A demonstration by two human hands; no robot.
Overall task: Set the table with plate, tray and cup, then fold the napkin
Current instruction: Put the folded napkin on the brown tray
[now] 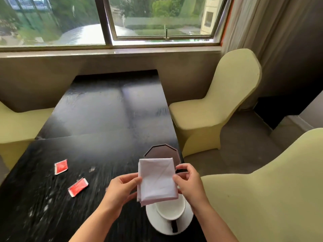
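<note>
pinching folded napkin (pixel 157 179), both hands (pixel 187 182).

A dark glossy table (pixel 97 119) is seen running from the frame's lower left up to the centre, with pale smears on its surface. Two red sachets are seen lying flat on it at lower left: the upper sachet (pixel 61 166) and, apart from it and nearer the camera, the lower sachet (pixel 78 187). Pale yellow-green covered chairs are placed around: the right chair (pixel 218 109) beside the table's right edge, the near chair (pixel 272 189) at lower right, the left chair (pixel 15 126) at the left edge. A window (pixel 108 20) is spread across the top, greenery seen outside. A curtain (pixel 272 35) is hung at upper right.
</note>
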